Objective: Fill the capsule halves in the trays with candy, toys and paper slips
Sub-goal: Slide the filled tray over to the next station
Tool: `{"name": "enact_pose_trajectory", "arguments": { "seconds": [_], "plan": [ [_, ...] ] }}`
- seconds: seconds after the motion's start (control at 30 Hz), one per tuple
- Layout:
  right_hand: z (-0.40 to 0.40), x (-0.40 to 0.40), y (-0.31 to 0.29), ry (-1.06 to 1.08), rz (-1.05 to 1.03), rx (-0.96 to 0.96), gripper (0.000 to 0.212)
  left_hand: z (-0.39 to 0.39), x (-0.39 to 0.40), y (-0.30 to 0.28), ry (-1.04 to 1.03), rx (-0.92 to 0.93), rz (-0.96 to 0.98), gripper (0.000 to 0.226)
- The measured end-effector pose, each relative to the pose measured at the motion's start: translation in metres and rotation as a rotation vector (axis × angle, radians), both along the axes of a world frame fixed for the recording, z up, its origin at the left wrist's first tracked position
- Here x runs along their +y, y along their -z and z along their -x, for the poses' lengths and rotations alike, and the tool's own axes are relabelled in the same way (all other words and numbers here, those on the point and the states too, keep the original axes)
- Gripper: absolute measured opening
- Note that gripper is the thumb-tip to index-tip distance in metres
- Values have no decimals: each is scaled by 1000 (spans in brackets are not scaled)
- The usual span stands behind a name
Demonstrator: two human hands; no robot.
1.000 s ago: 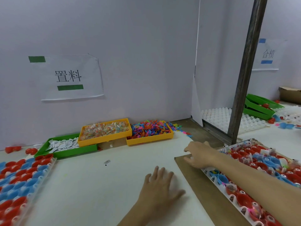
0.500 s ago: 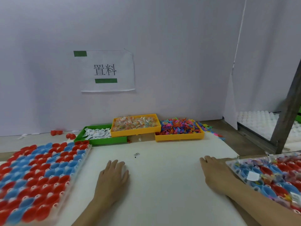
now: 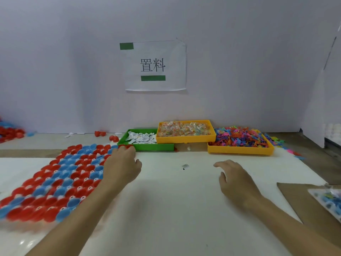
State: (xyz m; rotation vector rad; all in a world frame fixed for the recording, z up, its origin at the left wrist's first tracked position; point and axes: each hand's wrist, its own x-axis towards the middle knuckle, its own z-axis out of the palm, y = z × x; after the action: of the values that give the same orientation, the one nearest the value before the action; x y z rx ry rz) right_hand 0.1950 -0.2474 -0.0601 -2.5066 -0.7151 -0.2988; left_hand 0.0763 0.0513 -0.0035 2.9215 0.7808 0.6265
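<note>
Two hands are held over the white surface (image 3: 175,209), both with relaxed fingers and nothing gripped. Left hand (image 3: 121,167) is seen at the right edge of the tray of red and blue capsule halves (image 3: 55,183). Right hand (image 3: 236,180) hovers well right of that tray. Behind the tray, bins of paper slips (image 3: 142,139), candy (image 3: 184,129) and toys (image 3: 239,139) are lined up.

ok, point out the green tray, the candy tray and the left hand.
green tray (image 3: 155,146): head view, front wall.
candy tray (image 3: 185,139): head view, front wall.
left hand (image 3: 121,167): head view, back of the hand.
</note>
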Motion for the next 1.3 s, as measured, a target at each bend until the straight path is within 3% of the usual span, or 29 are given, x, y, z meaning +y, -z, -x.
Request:
{"name": "enact_pose_trajectory", "arguments": {
  "seconds": [0.13,0.23,0.63,1.0,1.3],
  "plan": [
    [13,49,13,-81,-185,-34,35,0,24,3,-162,281,-149,63],
    [13,60,21,-124,-192,-79,36,-1,27,20,-179,365,-227,72],
    [6,49,25,-80,-298,-45,32,-16,5,33,-101,596,-600,61],
    [5,49,25,-79,-317,-17,32,-20,-13,40,-15,691,-650,49],
    [3,49,26,-83,-329,-1,31,-30,-87,38,203,664,-634,43]
  ]
}}
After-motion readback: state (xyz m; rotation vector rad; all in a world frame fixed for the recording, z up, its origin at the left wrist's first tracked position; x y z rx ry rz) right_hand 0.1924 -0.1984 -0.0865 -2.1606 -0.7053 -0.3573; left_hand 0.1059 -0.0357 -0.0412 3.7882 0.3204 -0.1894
